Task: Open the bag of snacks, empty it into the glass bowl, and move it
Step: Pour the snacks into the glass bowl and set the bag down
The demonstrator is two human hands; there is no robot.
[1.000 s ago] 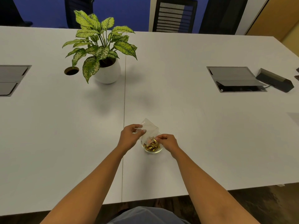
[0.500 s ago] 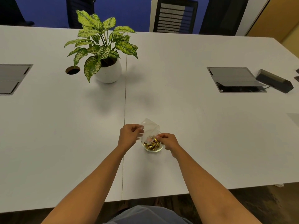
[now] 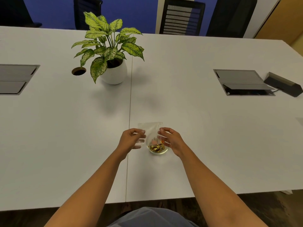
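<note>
A small glass bowl [image 3: 158, 152] stands on the white table, holding several gold-wrapped snacks [image 3: 156, 147]. A clear plastic bag [image 3: 151, 129] is held upright directly over the bowl, its mouth pointing down; it looks nearly empty, with one orange piece near its lower right. My left hand [image 3: 130, 140] pinches the bag's left edge. My right hand [image 3: 172, 140] grips its right edge, fingers curled over the bowl's right side.
A potted plant [image 3: 111, 59] in a white pot stands at the back left beside a round cable hole [image 3: 78, 71]. Grey floor-box lids sit at far left [image 3: 14, 79] and right [image 3: 241, 82], with a dark box [image 3: 283, 84] beyond. Chairs line the far edge.
The bag has been turned from a tilt to upright and spread wider between both hands. My right hand has risen from the bowl's rim to the bag's edge.
</note>
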